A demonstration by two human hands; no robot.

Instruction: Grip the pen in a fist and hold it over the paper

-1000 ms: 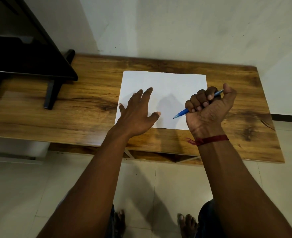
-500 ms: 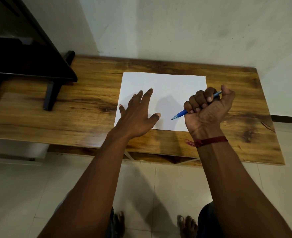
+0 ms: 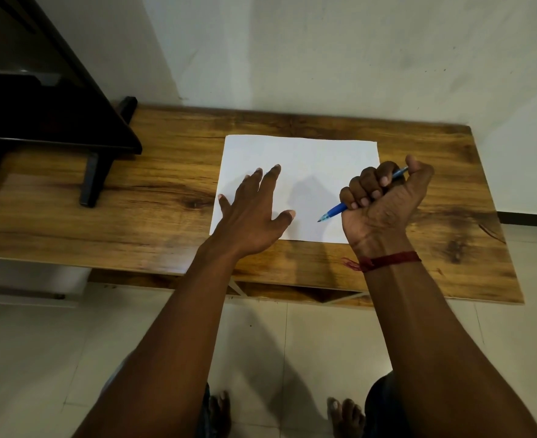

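Only slight shifts since a second ago. Sitting a touch lower in the view now: table (image 3: 166, 216), paper (image 3: 308, 159), left hand (image 3: 251, 216) and right hand (image 3: 384, 207), all drifted down together, as from a small tilt of the head camera. Leaned a little leftward at the thumb (image 3: 417, 167) of the right hand, closer over the curled fingers. Swung a shade left at the tip of the pen (image 3: 333, 211) half a second ago, then back almost to its first spot over the paper.

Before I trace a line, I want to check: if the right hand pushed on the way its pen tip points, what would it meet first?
Probably the white paper sheet: the blue pen in the right hand aims down-left at it, toward the left hand's thumb. Tip height is unclear.
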